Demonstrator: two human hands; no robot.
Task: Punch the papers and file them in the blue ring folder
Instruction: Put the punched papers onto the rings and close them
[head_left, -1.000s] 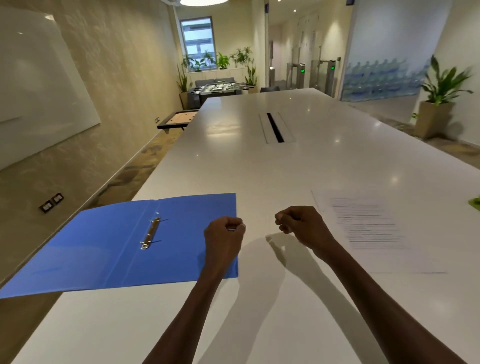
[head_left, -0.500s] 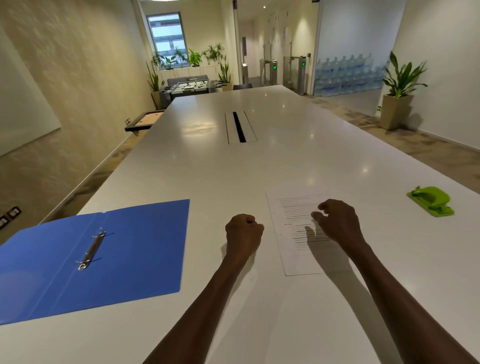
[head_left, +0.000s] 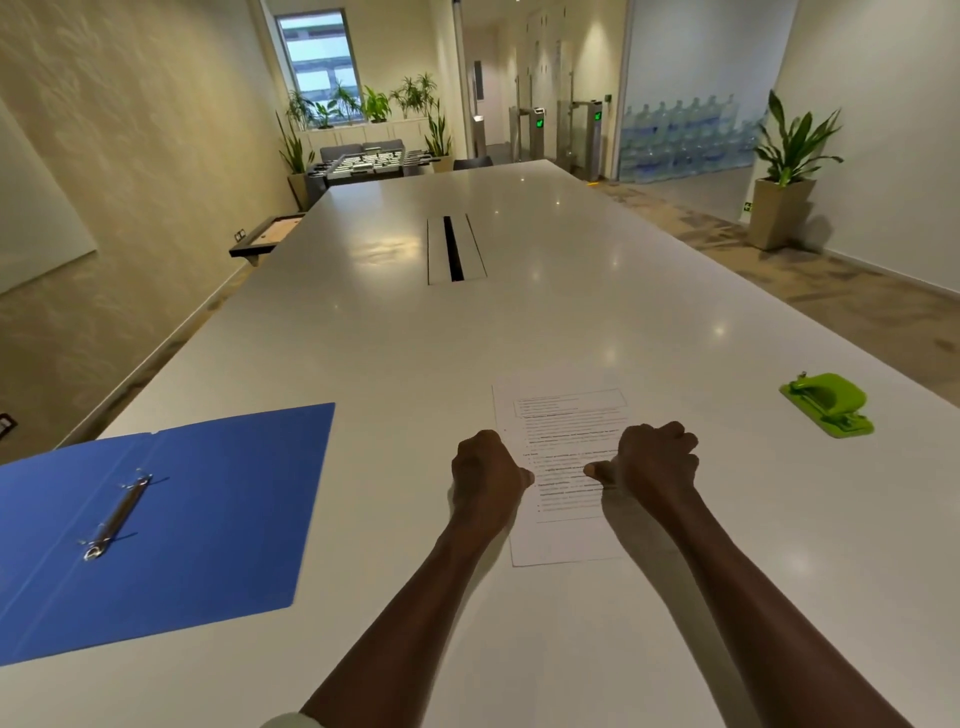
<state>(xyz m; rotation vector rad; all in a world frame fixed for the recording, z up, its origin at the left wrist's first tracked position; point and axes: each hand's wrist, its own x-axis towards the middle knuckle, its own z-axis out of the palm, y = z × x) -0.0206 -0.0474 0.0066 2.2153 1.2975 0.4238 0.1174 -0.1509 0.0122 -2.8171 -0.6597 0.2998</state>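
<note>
The printed papers (head_left: 563, 415) lie flat on the white table in front of me. My left hand (head_left: 485, 475) rests as a fist on the sheet's left edge. My right hand (head_left: 655, 462), also curled, sits on the sheet's right side with its thumb pointing left. Neither hand visibly grips anything. The blue ring folder (head_left: 208, 499) lies spread wide at the left, its metal ring mechanism (head_left: 117, 517) exposed along the spine. A green hole punch (head_left: 826, 402) stands to the right of the papers, apart from both hands.
The long white table (head_left: 519, 322) stretches away, with a cable slot (head_left: 453, 249) in its middle. The folder's left flap overhangs the table's left edge. A potted plant (head_left: 784, 171) stands on the floor at the right.
The view swung right, bringing the hole punch into sight. Both hands moved from the bare table beside the folder onto the papers, and the right hand's fingers curled into a fist.
</note>
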